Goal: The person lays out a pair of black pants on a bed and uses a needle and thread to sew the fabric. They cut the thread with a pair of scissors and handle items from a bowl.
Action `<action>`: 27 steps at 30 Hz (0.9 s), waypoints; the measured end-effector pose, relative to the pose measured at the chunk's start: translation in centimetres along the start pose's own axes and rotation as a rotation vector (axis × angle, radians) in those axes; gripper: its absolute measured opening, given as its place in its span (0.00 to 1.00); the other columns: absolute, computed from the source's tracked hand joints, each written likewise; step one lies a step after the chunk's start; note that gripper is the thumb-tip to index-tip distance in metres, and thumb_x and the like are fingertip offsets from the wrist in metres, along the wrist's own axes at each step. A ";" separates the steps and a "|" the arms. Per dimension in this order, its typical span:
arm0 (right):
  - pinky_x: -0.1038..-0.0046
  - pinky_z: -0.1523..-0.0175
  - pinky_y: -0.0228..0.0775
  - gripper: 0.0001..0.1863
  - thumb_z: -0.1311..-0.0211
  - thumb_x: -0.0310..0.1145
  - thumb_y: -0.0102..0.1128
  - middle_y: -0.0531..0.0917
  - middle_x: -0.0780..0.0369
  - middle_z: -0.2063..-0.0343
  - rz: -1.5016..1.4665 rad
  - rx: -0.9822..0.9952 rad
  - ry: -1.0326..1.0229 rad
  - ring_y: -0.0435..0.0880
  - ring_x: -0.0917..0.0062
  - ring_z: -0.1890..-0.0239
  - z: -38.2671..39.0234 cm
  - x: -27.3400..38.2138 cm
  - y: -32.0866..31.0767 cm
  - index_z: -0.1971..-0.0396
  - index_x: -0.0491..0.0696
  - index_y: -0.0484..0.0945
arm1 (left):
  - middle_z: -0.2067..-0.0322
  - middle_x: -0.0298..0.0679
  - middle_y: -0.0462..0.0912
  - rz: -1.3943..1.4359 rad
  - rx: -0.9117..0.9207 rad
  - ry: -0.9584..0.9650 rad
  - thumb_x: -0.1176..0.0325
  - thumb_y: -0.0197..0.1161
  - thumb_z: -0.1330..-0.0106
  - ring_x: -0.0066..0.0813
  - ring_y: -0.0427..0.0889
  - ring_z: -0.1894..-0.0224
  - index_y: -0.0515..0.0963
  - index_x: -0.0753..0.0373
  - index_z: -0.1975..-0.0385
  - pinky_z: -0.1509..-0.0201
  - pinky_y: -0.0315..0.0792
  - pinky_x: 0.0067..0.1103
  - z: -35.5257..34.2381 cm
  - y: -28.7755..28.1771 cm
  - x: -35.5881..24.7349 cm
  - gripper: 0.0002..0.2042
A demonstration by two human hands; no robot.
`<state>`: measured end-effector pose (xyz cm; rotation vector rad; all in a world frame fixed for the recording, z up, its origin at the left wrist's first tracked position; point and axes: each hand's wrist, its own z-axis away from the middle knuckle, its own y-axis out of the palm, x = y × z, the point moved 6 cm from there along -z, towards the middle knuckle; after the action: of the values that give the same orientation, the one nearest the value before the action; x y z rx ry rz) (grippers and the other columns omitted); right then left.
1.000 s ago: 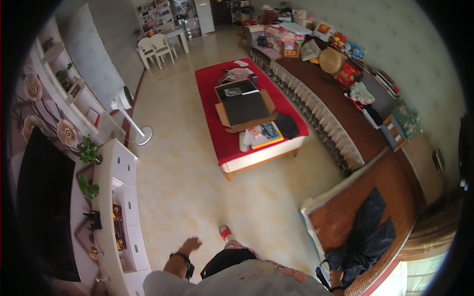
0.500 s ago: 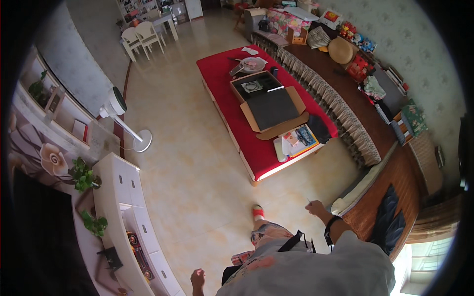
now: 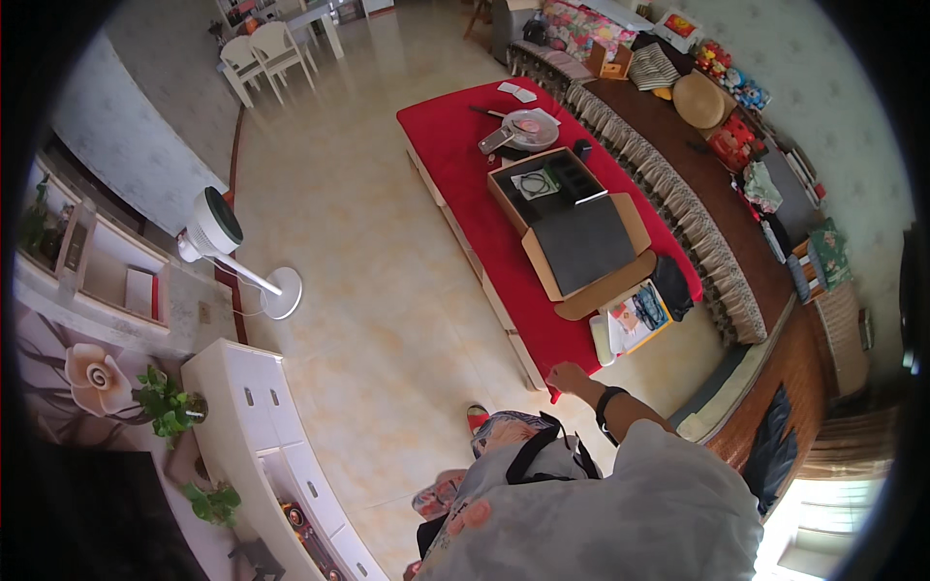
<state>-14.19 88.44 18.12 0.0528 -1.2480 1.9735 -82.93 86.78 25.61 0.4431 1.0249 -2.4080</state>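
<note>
My right hand (image 3: 570, 378), with a black band on its wrist, reaches over the near corner of the red-covered table (image 3: 557, 344). Its fingers are curled closed, and what they hold, if anything, is too small to make out. Of my left hand (image 3: 413, 569) only a sliver shows at the lower edge, its fingers hidden. A white tray of papers and small items (image 3: 635, 318) lies nearest my right hand on the table. Beyond it stands an open cardboard box (image 3: 545, 261) with a dark panel, and farther back a round pale pan-like thing (image 3: 531, 128).
A white pedestal fan (image 3: 215, 225) stands on the floor to the left. Near it runs a white cabinet (image 3: 254, 368) with drawers and potted plants. A long brown sofa (image 3: 668, 160) with cushions and toys lines the right side. White chairs (image 3: 279, 48) stand far left.
I have stepped closer to the table. My right hand has moved forward and left to the table corner; the thin pale thing at its fingertips no longer shows. My left hand has dropped almost out of view.
</note>
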 end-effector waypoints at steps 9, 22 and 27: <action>0.55 0.64 0.71 0.18 0.46 0.43 0.55 0.81 0.50 0.76 -0.146 -0.354 0.183 0.80 0.53 0.71 9.1 -7.9 -1.3 0.82 0.43 0.79 | 0.69 0.42 0.85 -0.226 0.207 0.190 0.55 0.58 0.36 0.39 0.85 0.64 0.79 0.60 0.62 0.57 0.77 0.32 -22.1 -7.9 -8.2 0.14; 0.74 0.92 0.57 0.06 0.47 0.29 0.61 0.74 0.62 0.89 -1.257 -0.730 1.518 0.68 0.77 0.94 52.1 -3.4 24.3 0.76 0.41 0.78 | 0.67 0.48 0.82 -0.690 0.209 1.074 0.63 0.55 0.36 0.50 0.81 0.62 0.78 0.61 0.64 0.58 0.75 0.39 -33.2 4.9 -48.2 0.10; 0.75 0.90 0.57 0.10 0.46 0.32 0.62 0.71 0.67 0.91 -1.575 -0.860 1.613 0.66 0.80 0.93 58.8 -6.4 34.5 0.85 0.51 0.76 | 0.64 0.50 0.82 -0.859 0.486 1.285 0.63 0.57 0.37 0.49 0.81 0.59 0.78 0.63 0.63 0.56 0.75 0.38 -17.8 22.3 -55.2 0.10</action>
<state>-52.23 31.58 19.95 -0.6330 -0.3612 -0.2317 -23.02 103.19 26.52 2.3295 1.1870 -3.0458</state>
